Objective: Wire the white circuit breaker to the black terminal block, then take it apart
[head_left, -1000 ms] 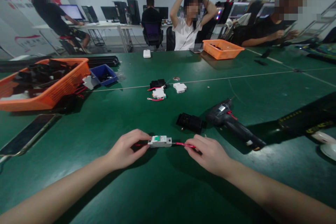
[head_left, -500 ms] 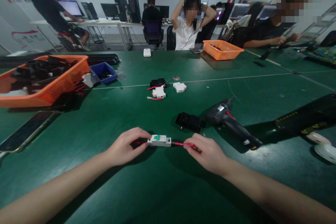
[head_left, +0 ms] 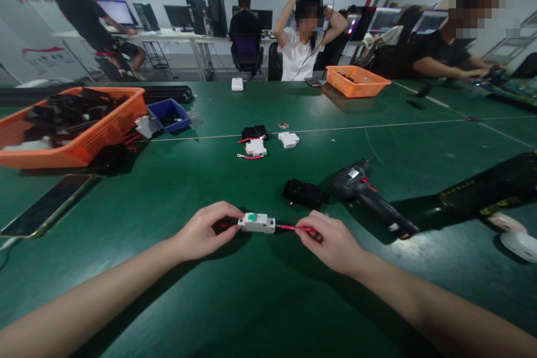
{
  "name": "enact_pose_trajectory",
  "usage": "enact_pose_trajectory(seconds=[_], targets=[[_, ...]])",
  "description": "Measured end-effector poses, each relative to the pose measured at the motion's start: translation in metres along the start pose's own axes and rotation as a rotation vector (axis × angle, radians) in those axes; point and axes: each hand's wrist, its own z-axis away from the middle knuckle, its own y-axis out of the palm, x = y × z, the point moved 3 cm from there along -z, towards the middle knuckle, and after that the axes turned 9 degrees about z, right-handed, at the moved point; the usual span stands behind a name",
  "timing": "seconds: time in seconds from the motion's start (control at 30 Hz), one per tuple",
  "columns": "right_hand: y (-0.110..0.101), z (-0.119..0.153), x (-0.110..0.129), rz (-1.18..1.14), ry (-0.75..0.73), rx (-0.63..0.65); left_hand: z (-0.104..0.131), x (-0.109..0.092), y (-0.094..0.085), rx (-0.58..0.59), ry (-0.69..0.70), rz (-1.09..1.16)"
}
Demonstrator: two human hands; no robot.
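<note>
While the left hand (head_left: 201,233) pinches the left end of a small white circuit breaker (head_left: 256,222), the right hand (head_left: 331,242) closes thumb and forefinger on a red wire (head_left: 289,227) running from the breaker's right end. Both grips are closed, and the breaker sits low over the green desk (head_left: 260,302), midway between the hands. Just beyond lie a black block (head_left: 304,193) and a dark power screwdriver (head_left: 369,197). Farther out rest two more white breakers (head_left: 255,147) with red leads. An orange basket (head_left: 71,126) and a blue bin (head_left: 168,116) stand at far left, a phone (head_left: 46,206) nearer. Other people sit across the desk.
</note>
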Motion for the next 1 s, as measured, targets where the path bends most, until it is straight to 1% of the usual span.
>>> enact_pose_trajectory(seconds=[0.2, 0.5, 0.77, 1.0], targets=[[0.001, -0.0024, 0.0003, -0.002, -0.009, 0.053, -0.0005, -0.0002, -0.0002, 0.003, 0.014, 0.003], [0.0034, -0.0019, -0.0004, -0.007, -0.013, 0.082, -0.0004, -0.0021, 0.0014, 0.012, 0.069, -0.051], [0.0032, -0.0047, -0.0049, -0.058, -0.013, 0.027, -0.0019, -0.0052, 0.0017, -0.01, 0.091, -0.067], [0.0008, -0.0073, -0.0016, -0.071, 0.017, 0.046, -0.0026, -0.0081, 0.0007, -0.021, 0.1, -0.079]])
